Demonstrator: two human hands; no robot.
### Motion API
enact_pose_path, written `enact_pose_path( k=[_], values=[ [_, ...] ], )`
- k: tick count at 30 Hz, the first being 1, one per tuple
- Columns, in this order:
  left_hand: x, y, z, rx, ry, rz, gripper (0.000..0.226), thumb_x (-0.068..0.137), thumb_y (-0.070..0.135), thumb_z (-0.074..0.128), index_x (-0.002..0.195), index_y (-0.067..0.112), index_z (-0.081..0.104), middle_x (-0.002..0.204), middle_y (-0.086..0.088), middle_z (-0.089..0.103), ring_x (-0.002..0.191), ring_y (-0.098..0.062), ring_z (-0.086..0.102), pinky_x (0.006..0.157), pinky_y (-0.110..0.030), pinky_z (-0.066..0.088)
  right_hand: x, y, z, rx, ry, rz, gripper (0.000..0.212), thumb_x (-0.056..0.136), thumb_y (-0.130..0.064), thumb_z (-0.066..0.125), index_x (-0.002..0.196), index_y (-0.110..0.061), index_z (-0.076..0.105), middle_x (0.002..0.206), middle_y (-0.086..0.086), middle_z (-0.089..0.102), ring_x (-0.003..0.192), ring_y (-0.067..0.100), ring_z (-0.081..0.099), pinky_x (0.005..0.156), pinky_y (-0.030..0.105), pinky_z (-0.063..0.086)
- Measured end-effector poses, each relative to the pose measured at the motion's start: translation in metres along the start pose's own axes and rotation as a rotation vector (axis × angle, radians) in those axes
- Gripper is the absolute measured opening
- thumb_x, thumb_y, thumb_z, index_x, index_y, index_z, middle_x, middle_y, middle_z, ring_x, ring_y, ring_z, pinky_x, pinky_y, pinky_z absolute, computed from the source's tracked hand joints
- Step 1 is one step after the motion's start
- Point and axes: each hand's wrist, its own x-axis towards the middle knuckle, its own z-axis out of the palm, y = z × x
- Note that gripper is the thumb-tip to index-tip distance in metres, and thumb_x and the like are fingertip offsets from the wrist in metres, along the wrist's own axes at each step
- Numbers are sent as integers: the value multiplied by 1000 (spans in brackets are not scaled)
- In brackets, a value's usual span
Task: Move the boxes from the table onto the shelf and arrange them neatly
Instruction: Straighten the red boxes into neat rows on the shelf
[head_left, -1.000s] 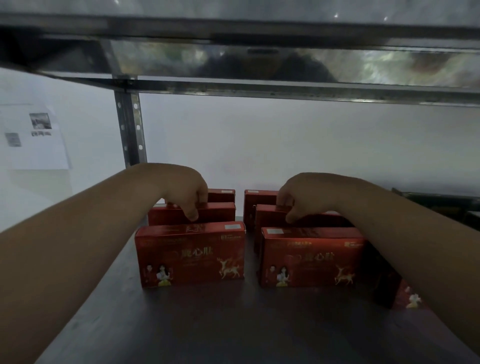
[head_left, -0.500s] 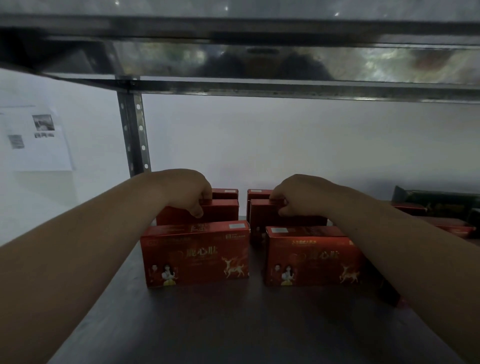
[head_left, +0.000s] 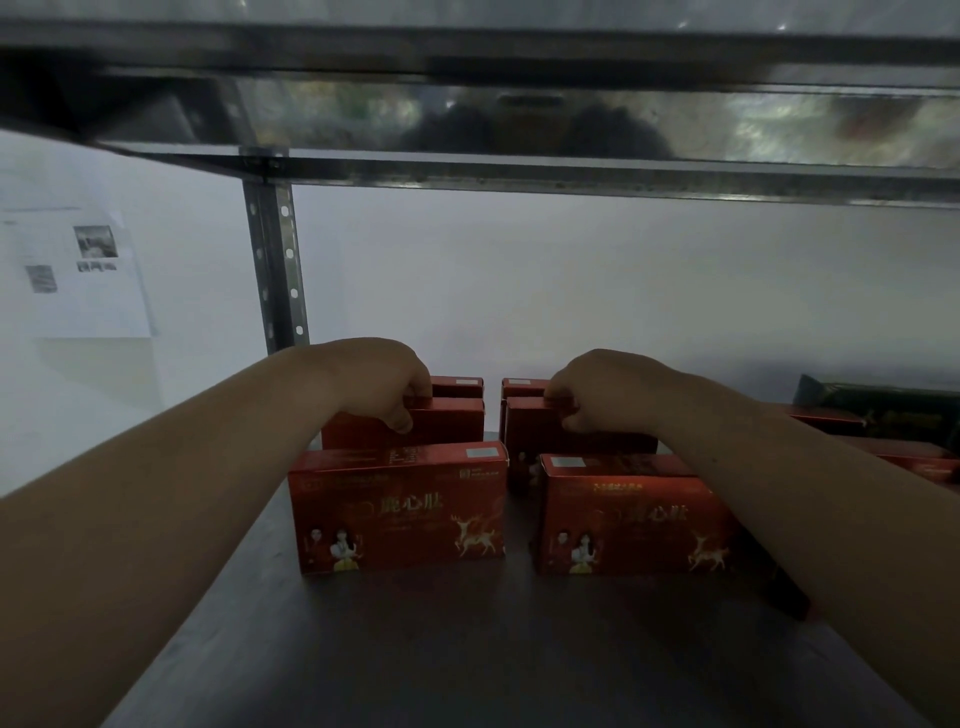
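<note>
Two rows of upright red boxes stand on the dark shelf board (head_left: 467, 649). The front left box (head_left: 400, 509) and the front right box (head_left: 623, 519) show deer artwork. Behind them, my left hand (head_left: 384, 384) grips the top edge of the middle left box (head_left: 447, 423). My right hand (head_left: 597, 389) grips the top of the middle right box (head_left: 535, 431). Two more red boxes, the rear left one (head_left: 457, 387) and the rear right one (head_left: 522, 387), peek out at the back. My forearms hide parts of the right row.
A perforated metal upright (head_left: 275, 270) stands at the back left. The metal shelf above (head_left: 519, 124) hangs low overhead. Dark and red boxes (head_left: 883, 415) lie at the right. A paper sheet (head_left: 78, 275) hangs on the white wall.
Both hands have pushed further back along with the middle boxes they hold, and the gap behind the front boxes has grown. The view has shifted slightly to the right.
</note>
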Motion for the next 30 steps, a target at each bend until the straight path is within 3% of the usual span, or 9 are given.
enact_pose_path(
  k=[9,13,16,19,23,26,30],
  values=[
    [1,-2,2,2,-4,6,47,84,35,74,128,25,63,113,5,65,100,-15,59,86,-33,48,1,1,3,30,2,9,23,86,-29,66,109,-26,66,99,-4,63,91,17,59,70,31,47],
    [-9,-2,-1,-80,61,-18,53,87,50,67,134,28,57,125,10,62,107,-11,57,91,-32,46,-7,-2,-1,83,25,14,22,88,-41,63,108,-31,61,96,-8,59,93,17,58,75,36,50],
    [-27,5,-5,-211,219,-25,50,91,57,57,134,34,54,125,16,61,107,-4,56,88,-28,43,-30,-11,-6,155,101,0,38,95,-49,53,130,-33,56,116,-8,60,109,15,55,90,38,48],
    [-53,30,-2,-267,308,38,43,92,58,53,130,39,56,120,19,60,103,-1,56,83,-24,43,-60,-26,-13,275,158,-43,44,96,-59,48,132,-35,57,124,-11,61,114,11,55,95,34,46],
    [-82,54,16,-270,271,85,60,82,69,57,137,48,44,120,25,53,106,3,52,89,-26,45,-92,-27,-11,294,-44,-10,76,73,-85,49,139,-48,45,137,-20,50,123,7,49,103,35,44],
    [-87,54,29,-184,257,85,66,77,69,64,136,52,39,117,29,45,103,4,48,85,-26,44,-95,-23,0,190,-93,-8,75,74,-73,66,140,-51,39,129,-17,52,119,10,50,98,37,46],
    [-84,45,38,-112,312,83,64,79,65,64,137,53,40,120,25,41,104,-2,49,81,-27,42,-84,-31,8,191,-67,35,77,80,-64,69,147,-48,33,130,-9,48,124,16,46,100,38,43]
  ],
)
